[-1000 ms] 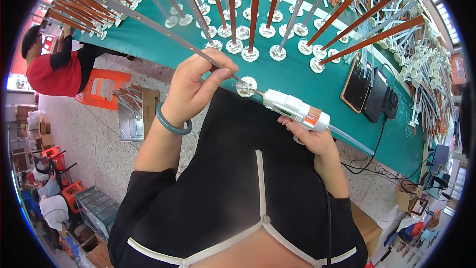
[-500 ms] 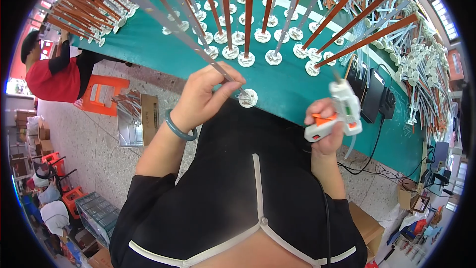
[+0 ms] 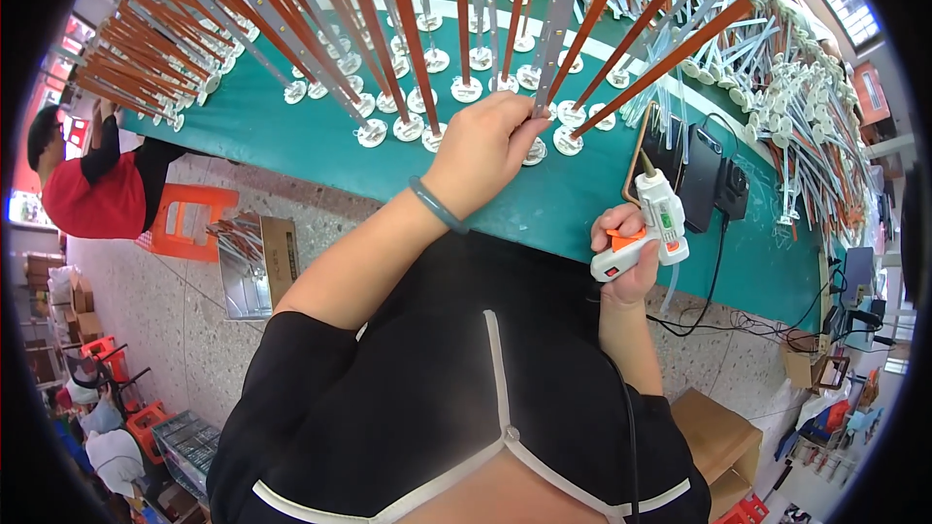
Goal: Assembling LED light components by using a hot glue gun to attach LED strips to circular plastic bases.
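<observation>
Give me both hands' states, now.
Left hand: grip closed on a grey LED strip, near its round white base.
Right hand: grip closed around a white hot-glue gun.

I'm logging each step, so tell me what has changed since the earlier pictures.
The left hand has carried the grey strip forward and right, to the standing strips. The right hand has drawn the glue gun rightward, its tip now pointing forward. Both hands keep their holds; the others stand as before.
</observation>
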`<state>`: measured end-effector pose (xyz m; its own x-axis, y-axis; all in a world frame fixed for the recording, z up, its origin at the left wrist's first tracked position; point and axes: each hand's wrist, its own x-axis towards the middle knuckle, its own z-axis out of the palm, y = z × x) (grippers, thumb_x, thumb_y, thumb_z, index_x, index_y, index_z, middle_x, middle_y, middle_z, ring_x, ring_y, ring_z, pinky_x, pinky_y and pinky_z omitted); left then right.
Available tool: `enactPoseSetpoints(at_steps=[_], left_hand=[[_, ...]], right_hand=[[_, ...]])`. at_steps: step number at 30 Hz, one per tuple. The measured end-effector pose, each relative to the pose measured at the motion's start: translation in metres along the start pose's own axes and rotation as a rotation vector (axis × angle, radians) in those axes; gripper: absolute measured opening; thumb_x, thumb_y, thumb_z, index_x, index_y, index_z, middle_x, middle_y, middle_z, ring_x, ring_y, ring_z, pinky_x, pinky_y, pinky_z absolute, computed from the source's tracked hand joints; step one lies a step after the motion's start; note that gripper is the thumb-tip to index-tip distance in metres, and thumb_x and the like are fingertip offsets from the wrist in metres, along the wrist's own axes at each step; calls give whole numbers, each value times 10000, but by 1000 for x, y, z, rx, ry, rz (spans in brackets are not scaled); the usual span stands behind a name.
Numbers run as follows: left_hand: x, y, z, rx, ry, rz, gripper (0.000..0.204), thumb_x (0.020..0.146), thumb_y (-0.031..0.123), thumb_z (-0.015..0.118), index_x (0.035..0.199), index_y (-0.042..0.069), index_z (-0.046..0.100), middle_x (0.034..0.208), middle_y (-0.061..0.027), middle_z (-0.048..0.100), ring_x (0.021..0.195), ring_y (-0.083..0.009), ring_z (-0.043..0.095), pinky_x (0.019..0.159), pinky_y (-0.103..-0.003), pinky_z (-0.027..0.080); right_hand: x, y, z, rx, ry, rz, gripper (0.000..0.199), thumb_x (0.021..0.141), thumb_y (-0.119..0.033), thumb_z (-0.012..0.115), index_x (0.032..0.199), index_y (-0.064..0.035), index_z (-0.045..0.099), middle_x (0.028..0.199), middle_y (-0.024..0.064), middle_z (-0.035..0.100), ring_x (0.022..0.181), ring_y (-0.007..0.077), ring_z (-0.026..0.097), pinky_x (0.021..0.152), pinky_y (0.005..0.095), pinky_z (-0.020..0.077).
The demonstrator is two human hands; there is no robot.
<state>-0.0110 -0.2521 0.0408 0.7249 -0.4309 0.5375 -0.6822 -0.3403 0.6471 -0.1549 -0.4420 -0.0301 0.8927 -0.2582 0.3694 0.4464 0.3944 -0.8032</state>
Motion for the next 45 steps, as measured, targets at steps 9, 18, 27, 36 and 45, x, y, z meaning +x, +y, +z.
enactPoseSetpoints(at_steps=[9,18,27,36,45], left_hand=[[4,-1,14,-54,-21,-69,171,842,105,659,963,-6,612,824,-145,619,744,-316,626,655,-377,497],[-18,34,-10,-29,260,2,438,763,7,721,1151,25,520,850,-95,614,680,-160,621,581,-270,490],[-40,13,48,313,-371,307,312,790,56,553,1093,112,598,1035,-65,588,889,-259,592,741,-369,492],[-23,27,-8,-87,-224,125,80,878,19,565,937,26,618,881,-118,597,845,-288,588,750,-354,473],[0,42,-56,-328,-228,230,152,895,-13,505,963,16,637,918,-97,640,893,-259,605,813,-341,470]], right_hand=[[2,-1,-2,86,-21,84,434,929,-502,492,897,-70,523,954,128,563,676,170,532,619,290,411],[4,-2,-3,99,-3,76,429,920,-505,509,885,-78,525,944,121,573,670,170,534,615,296,404],[4,-5,4,193,-76,34,454,908,-553,512,853,-102,518,865,84,583,611,154,524,560,292,371],[5,-5,1,230,-32,15,428,919,-532,510,851,-110,508,865,78,581,602,144,515,545,288,350],[6,-4,3,190,-43,-5,422,921,-531,503,864,-113,504,878,78,575,606,142,509,552,289,346]])
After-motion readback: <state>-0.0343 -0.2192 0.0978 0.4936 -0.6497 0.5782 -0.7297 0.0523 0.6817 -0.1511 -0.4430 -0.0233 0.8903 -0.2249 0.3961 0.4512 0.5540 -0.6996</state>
